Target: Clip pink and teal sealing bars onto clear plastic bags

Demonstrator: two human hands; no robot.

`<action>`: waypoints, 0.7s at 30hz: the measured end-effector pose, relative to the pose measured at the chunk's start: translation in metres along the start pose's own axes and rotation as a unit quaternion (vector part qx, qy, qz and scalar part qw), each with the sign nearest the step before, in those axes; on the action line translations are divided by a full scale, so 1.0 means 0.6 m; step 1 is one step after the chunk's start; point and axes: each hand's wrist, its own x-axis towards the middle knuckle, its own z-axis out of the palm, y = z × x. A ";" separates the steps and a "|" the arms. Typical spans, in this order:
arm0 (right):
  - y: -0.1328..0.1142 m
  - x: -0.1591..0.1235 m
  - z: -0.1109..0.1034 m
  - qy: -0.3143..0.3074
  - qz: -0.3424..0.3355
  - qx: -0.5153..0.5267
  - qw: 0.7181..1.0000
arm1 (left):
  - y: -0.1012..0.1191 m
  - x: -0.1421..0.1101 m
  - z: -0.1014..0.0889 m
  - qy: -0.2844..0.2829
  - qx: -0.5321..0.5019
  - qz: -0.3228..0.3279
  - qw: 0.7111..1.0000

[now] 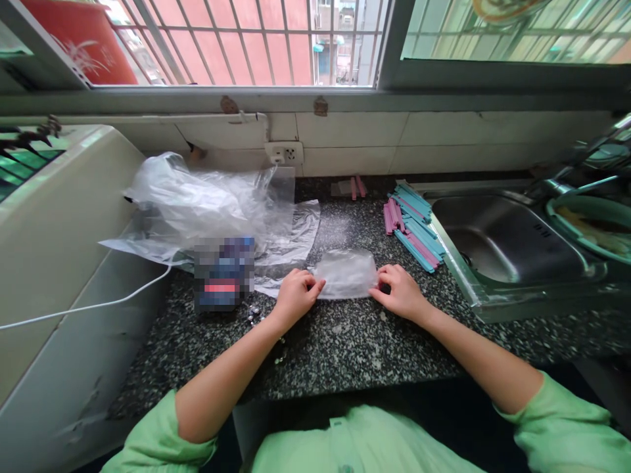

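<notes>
A small clear plastic bag (345,272) lies flat on the dark speckled counter (345,348). My left hand (294,294) pinches the bag's left edge with its fingers closed. The bag's right edge is pinched by my right hand (401,292), fingers curled. Both forearms reach in from green sleeves at the bottom of the view.
A heap of crumpled clear plastic bags (207,203) lies at the back left, with a blurred dark package (224,272) in front of it. Several blue and pink clip sticks (411,226) lie beside a steel sink (507,243). A white appliance (54,263) with a cord stands at left.
</notes>
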 end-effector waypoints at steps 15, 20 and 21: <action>0.002 0.002 0.002 0.035 -0.146 -0.073 0.986 | 0.005 -0.031 0.015 -0.053 0.138 0.168 0.975; 0.012 0.002 -0.018 0.018 -0.242 -0.099 0.965 | -0.003 -0.029 0.013 0.006 0.120 0.180 0.976; 0.013 0.002 -0.018 0.016 -0.247 -0.118 0.962 | -0.004 -0.029 0.013 0.011 0.117 0.183 0.976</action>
